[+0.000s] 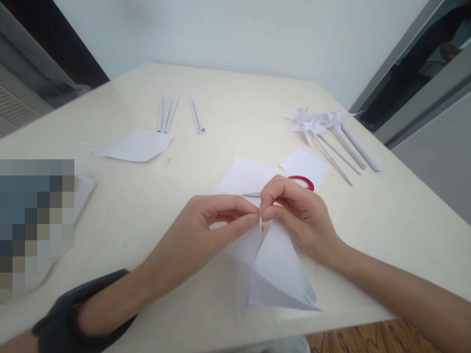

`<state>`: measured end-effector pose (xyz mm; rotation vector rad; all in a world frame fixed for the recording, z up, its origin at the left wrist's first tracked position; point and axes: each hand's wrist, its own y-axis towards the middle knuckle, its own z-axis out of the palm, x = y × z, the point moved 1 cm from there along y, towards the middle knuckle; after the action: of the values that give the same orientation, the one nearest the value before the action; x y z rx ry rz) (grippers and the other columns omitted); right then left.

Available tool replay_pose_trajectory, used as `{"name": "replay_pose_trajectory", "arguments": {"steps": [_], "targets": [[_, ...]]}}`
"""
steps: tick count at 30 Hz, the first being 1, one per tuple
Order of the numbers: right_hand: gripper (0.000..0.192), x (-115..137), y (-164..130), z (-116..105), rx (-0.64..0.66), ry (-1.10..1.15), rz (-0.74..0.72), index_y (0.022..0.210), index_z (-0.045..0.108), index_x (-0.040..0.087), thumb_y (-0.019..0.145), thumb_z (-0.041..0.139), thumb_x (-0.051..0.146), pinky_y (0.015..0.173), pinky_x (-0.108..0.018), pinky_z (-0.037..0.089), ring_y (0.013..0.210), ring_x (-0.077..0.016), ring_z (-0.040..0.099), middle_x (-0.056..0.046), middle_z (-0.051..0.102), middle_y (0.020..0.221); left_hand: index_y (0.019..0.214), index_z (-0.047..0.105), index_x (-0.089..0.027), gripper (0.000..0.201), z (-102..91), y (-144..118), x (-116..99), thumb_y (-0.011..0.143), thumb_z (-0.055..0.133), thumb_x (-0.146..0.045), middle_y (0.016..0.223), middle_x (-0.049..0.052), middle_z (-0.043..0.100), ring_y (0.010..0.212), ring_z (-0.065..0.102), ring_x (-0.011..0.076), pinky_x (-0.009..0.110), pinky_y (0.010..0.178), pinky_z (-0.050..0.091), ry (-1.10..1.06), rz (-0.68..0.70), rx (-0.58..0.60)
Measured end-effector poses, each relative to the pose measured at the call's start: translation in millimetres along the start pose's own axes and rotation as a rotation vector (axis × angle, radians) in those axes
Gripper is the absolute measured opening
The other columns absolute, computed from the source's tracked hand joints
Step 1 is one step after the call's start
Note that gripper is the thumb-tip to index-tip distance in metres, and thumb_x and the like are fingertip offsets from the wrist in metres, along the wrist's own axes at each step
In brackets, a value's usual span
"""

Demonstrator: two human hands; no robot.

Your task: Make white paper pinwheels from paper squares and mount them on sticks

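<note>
Left hand [213, 218] and right hand [294, 211] meeting fingertip to fingertip, both pinched shut on the top corner of a folded white paper [275, 269] hanging below them, red-handled scissors [303, 180] just behind the right fingers, paper pinwheels [324, 125] well beyond

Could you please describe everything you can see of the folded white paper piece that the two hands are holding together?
The folded paper piece is plain white, thin sheet paper, creased into pointed flaps that fan out toward the table's near edge. Its flap tips are gathered at the top, where the left hand and right hand pinch them between fingertips. Its lower part seems to rest on the cream table; it overlaps another white sheet behind.
</note>
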<state>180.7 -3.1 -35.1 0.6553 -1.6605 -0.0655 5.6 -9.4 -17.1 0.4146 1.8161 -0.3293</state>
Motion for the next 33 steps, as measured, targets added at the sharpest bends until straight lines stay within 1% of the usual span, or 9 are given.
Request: {"name": "replay_pose_trajectory", "arguments": {"steps": [4, 11, 16, 19, 23, 26, 28, 30, 33], "targets": [[0.009, -0.5, 0.1, 0.5, 0.062, 0.019, 0.049, 0.08, 0.056, 0.017, 0.086, 0.058, 0.012, 0.064, -0.021, 0.042, 0.068, -0.0087, 0.054, 0.003, 0.057, 0.073, 0.077, 0.072, -0.022, 0.013, 0.2, -1.1, -6.7, 0.083, 0.061, -0.025, 0.078, -0.003, 0.072, 0.075, 0.064, 0.0135, 0.02, 0.068, 0.046, 0.13, 0.019, -0.016], [0.006, 0.6, 6.6, -6.4, 0.101, 0.05, 0.103, 0.08, 0.058, 0.016, 0.085, 0.059, 0.014, 0.067, -0.022, 0.044, 0.073, -0.0095, 0.056, 0.001, 0.06, 0.075, 0.087, 0.071, -0.028, 0.013, -1.8, -3.9, 4.5, 0.087, 0.058, -0.028, 0.086, -0.007, 0.072, 0.08, 0.064, 0.0118, 0.019, 0.072, 0.045, 0.229, 0.054, -0.032], [0.008, 4.0, 6.7, -4.7, 0.087, -0.184, 0.048, 0.078, 0.056, 0.017, 0.086, 0.058, 0.016, 0.065, -0.022, 0.041, 0.072, -0.0098, 0.053, 0.002, 0.059, 0.077, 0.09, 0.068, -0.026, 0.01, -1.0, -1.4, 4.5, 0.083, 0.063, -0.03, 0.095, -0.005, 0.071, 0.088, 0.063, 0.0142, 0.022, 0.081, 0.045, 0.306, 0.108, -0.107], [0.009, 6.6, 8.7, -6.6, 0.073, -0.238, 0.086, 0.079, 0.058, 0.018, 0.086, 0.058, 0.021, 0.066, -0.023, 0.043, 0.075, -0.0106, 0.055, 0.001, 0.061, 0.078, 0.091, 0.066, -0.027, 0.01, -1.9, -0.2, 5.4, 0.082, 0.064, -0.031, 0.094, -0.005, 0.07, 0.088, 0.062, 0.0141, 0.023, 0.082, 0.044, 0.332, 0.095, -0.172], [0.008, 9.5, 13.8, -34.3, 0.082, -0.356, 0.233, 0.088, 0.061, 0.02, 0.086, 0.058, 0.027, 0.067, -0.026, 0.046, 0.079, -0.013, 0.059, 0.0, 0.064, 0.086, 0.084, 0.064, -0.025, 0.006, -5.9, 1.1, 8.0, 0.084, 0.062, -0.031, 0.088, -0.004, 0.07, 0.085, 0.063, 0.0135, 0.023, 0.081, 0.044, 0.257, 0.041, -0.155], [0.008, 4.0, 13.1, -65.3, 0.219, -0.659, 0.295, 0.087, 0.064, 0.022, 0.079, 0.065, 0.025, 0.06, -0.027, 0.044, 0.077, -0.0162, 0.058, -0.002, 0.063, 0.09, 0.084, 0.062, -0.022, 0.009, -9.6, 3.1, 9.1, 0.084, 0.062, -0.031, 0.088, -0.001, 0.069, 0.086, 0.064, 0.0146, 0.023, 0.08, 0.046, 0.124, 0.019, -0.175], [0.01, -3.1, 10.3, -80.5, 0.286, -0.72, 0.293, 0.085, 0.065, 0.023, 0.076, 0.068, 0.026, 0.054, -0.027, 0.042, 0.07, -0.0158, 0.057, -0.004, 0.062, 0.089, 0.084, 0.06, -0.021, 0.01, -11.3, 4.6, 8.9, 0.083, 0.063, -0.031, 0.088, 0.001, 0.068, 0.087, 0.064, 0.0157, 0.023, 0.079, 0.048, 0.059, 0.019, -0.205], [0.008, -9.7, 7.2, -87.8, 0.318, -0.735, 0.277, 0.082, 0.065, 0.023, 0.077, 0.068, 0.027, 0.048, -0.026, 0.039, 0.062, -0.014, 0.054, -0.004, 0.061, 0.087, 0.084, 0.06, -0.021, 0.01, -11.8, 5.6, 8.2, 0.083, 0.063, -0.03, 0.087, 0.001, 0.068, 0.087, 0.064, 0.0165, 0.024, 0.078, 0.049, 0.033, 0.023, -0.222], [0.005, -15.4, 4.8, -87.5, 0.348, -0.764, 0.269, 0.08, 0.064, 0.024, 0.081, 0.062, 0.028, 0.044, -0.026, 0.035, 0.057, -0.0121, 0.052, -0.004, 0.059, 0.087, 0.082, 0.06, -0.021, 0.009, -11.6, 5.7, 7.3, 0.082, 0.064, -0.029, 0.086, 0.001, 0.068, 0.087, 0.065, 0.0168, 0.025, 0.08, 0.049, 0.017, 0.03, -0.229]]}}
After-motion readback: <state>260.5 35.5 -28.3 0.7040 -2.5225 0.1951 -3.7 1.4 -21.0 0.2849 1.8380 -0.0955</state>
